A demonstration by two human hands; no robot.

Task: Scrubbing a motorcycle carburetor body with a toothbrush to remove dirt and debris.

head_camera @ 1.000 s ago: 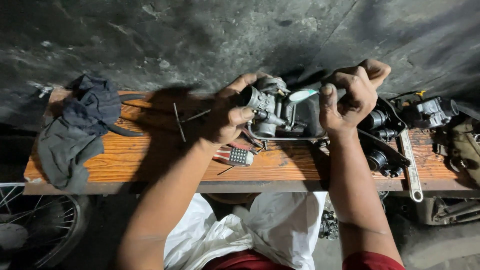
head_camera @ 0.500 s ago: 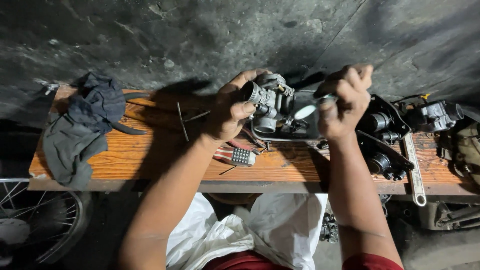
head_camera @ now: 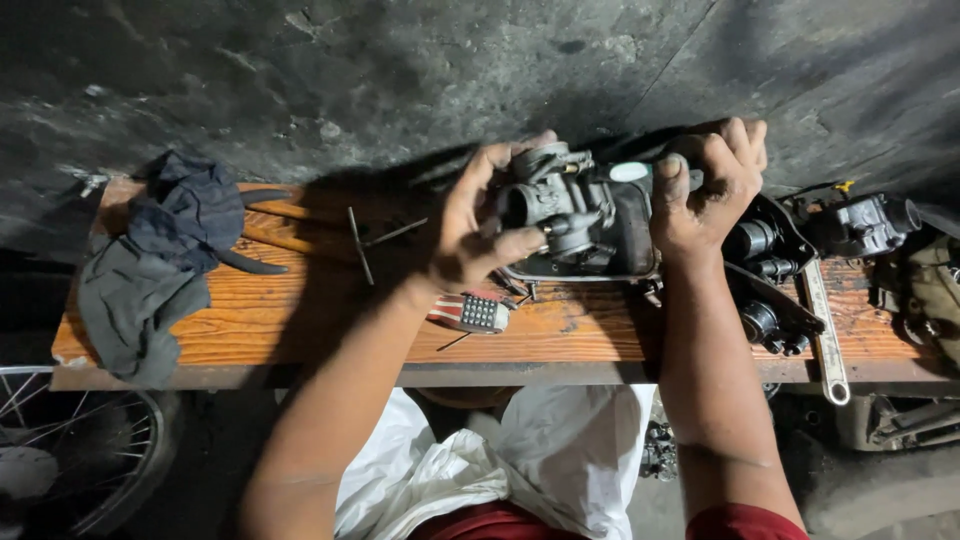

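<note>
Your left hand (head_camera: 470, 235) cradles the knobbly grey cast-metal carburetor (head_camera: 555, 205) just above the shallow tray (head_camera: 640, 235), its long axis upright, while your right hand (head_camera: 705, 185) grips a green-handled tool (head_camera: 640, 172) pointing leftward at it.

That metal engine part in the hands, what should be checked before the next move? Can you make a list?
1. Left hand grips the carburetor: ok.
2. Right hand holds the screwdriver firmly: ok.
3. Screwdriver tip seated on the carburetor: cannot tell, the tip is hidden.
4. Metal tray under the carburetor to catch small bits: ok.
5. Wrench lying safely on the wooden bench: not ok, its end hangs over the front edge.
6. Dark rag away from the hands: ok.
</note>
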